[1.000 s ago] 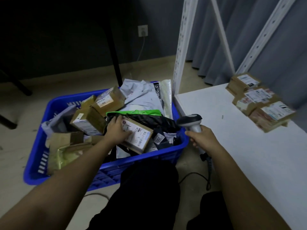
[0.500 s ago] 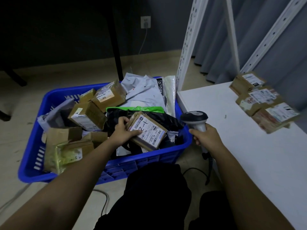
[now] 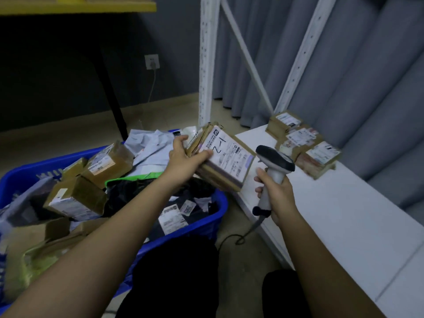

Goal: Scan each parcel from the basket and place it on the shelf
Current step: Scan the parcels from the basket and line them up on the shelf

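Note:
My left hand (image 3: 183, 157) grips a flat brown cardboard parcel (image 3: 227, 161) with a white label marked "2-1", held in the air above the right end of the blue basket (image 3: 220, 207). My right hand (image 3: 275, 193) holds a grey barcode scanner (image 3: 274, 164) by its handle, its head close to the parcel's right edge. The basket is full of brown boxes (image 3: 75, 198), grey mailers (image 3: 151, 145) and black bags. Three labelled brown parcels (image 3: 305, 143) lie at the far end of the white shelf board (image 3: 344, 214).
White perforated shelf uprights (image 3: 206, 65) with a diagonal brace rise behind the shelf board. Grey curtains hang to the right. A black table leg (image 3: 110, 92) stands behind the basket. The scanner's cable (image 3: 238, 237) loops on the floor. My dark-clothed knees are at the bottom.
My left hand has lifted the labelled parcel out of the basket, up and to the right, towards the scanner. My right hand has raised the scanner slightly. The camera has tilted up.

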A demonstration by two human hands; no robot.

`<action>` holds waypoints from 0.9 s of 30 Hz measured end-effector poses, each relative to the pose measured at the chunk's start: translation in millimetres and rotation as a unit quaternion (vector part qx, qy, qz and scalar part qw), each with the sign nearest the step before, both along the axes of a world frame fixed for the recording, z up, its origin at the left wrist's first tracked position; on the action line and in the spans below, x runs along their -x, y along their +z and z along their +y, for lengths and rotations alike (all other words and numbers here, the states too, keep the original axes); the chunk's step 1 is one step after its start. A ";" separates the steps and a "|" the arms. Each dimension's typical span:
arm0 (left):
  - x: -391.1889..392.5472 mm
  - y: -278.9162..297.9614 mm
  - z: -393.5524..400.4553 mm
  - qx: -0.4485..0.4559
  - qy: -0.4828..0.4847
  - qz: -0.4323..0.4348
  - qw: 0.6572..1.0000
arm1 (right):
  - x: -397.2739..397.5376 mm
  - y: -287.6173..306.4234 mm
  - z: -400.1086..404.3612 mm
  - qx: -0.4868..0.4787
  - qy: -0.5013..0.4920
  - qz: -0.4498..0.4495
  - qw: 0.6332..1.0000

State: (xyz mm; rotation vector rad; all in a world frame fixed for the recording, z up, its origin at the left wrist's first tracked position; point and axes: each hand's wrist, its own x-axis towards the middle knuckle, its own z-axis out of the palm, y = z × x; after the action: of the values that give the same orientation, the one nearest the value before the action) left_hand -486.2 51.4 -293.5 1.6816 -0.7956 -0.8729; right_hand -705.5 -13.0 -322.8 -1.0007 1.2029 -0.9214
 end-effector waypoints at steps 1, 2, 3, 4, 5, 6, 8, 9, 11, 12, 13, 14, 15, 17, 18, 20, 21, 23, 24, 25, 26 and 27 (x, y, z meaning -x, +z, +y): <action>12.8 4.9 -9.4 0.005 -0.003 0.032 0.999 | 8.4 3.6 -2.1 0.006 -0.018 -0.019 1.000; 25.6 8.1 -18.0 0.012 -0.005 0.064 0.998 | 16.8 6.9 -3.7 0.011 -0.034 -0.039 0.999; 38.9 10.6 -25.8 0.023 -0.007 0.084 0.996 | 24.6 9.6 -4.7 0.016 -0.047 -0.057 0.997; 51.6 12.6 -32.1 0.024 -0.015 0.092 0.995 | 31.9 12.3 -4.9 0.022 -0.061 -0.070 0.995; 63.0 13.0 -37.6 0.015 -0.029 0.095 0.995 | 38.7 15.0 -4.3 0.029 -0.076 -0.078 0.994; 72.3 12.1 -41.9 -0.003 -0.052 0.099 0.994 | 45.8 17.5 -3.9 0.034 -0.093 -0.081 0.992; 88.7 7.3 -46.3 -0.040 -0.122 0.106 0.986 | 62.4 20.9 -5.1 0.042 -0.127 -0.082 0.988; 96.7 3.9 -47.1 -0.042 -0.163 0.113 0.979 | 71.9 22.4 -6.9 0.047 -0.141 -0.079 0.986; 109.2 -6.6 -50.4 -0.031 -0.225 0.115 0.967 | 90.9 24.9 -12.3 0.056 -0.161 -0.071 0.983; 114.6 -10.8 -52.7 -0.025 -0.239 0.109 0.965 | 99.6 25.3 -14.8 0.058 -0.170 -0.069 0.981; 120.1 -12.0 -53.9 -0.019 -0.243 0.114 0.963 | 106.9 25.1 -16.5 0.060 -0.175 -0.067 0.980; 125.4 -10.6 -54.3 -0.019 -0.238 0.124 0.963 | 112.4 24.1 -17.4 0.062 -0.179 -0.064 0.980; 130.2 -9.7 -55.3 -0.021 -0.224 0.136 0.965 | 115.8 22.3 -17.8 0.063 -0.184 -0.061 0.979; 138.0 -12.7 -59.1 -0.027 -0.184 0.152 0.971 | 117.1 17.0 -17.6 0.059 -0.204 -0.061 0.975; 141.2 -15.1 -60.8 -0.026 -0.163 0.161 0.973 | 116.0 14.0 -16.6 0.053 -0.215 -0.069 0.973; 149.3 -17.2 -62.7 -0.017 -0.135 0.186 0.973 | 111.2 9.0 -14.9 0.043 -0.216 -0.101 0.970; 153.7 -18.6 -63.3 -0.014 -0.142 0.189 0.972 | 107.5 8.0 -14.0 0.037 -0.205 -0.123 0.970; 161.5 -18.0 -61.8 -0.015 -0.187 0.161 0.969 | 101.9 6.7 -14.2 0.028 -0.190 -0.166 0.967; 163.8 -16.8 -60.9 -0.019 -0.206 0.149 0.967 | 101.1 6.8 -15.6 0.029 -0.194 -0.187 0.963; 164.2 -17.0 -60.6 -0.028 -0.217 0.142 0.965 | 101.9 6.8 -18.0 0.032 -0.200 -0.206 0.957; 163.6 -17.5 -60.4 -0.038 -0.228 0.139 0.963 | 103.4 7.7 -20.0 0.038 -0.201 -0.221 0.954; 162.0 -18.5 -60.2 -0.046 -0.236 0.140 0.961 | 105.6 7.9 -21.7 0.045 -0.198 -0.225 0.953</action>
State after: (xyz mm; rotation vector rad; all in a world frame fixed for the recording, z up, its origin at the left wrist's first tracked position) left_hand -648.3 -8.8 -311.9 1.4190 -0.9873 -1.4611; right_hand -811.1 -34.7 -314.9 -0.5746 0.9884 -1.4428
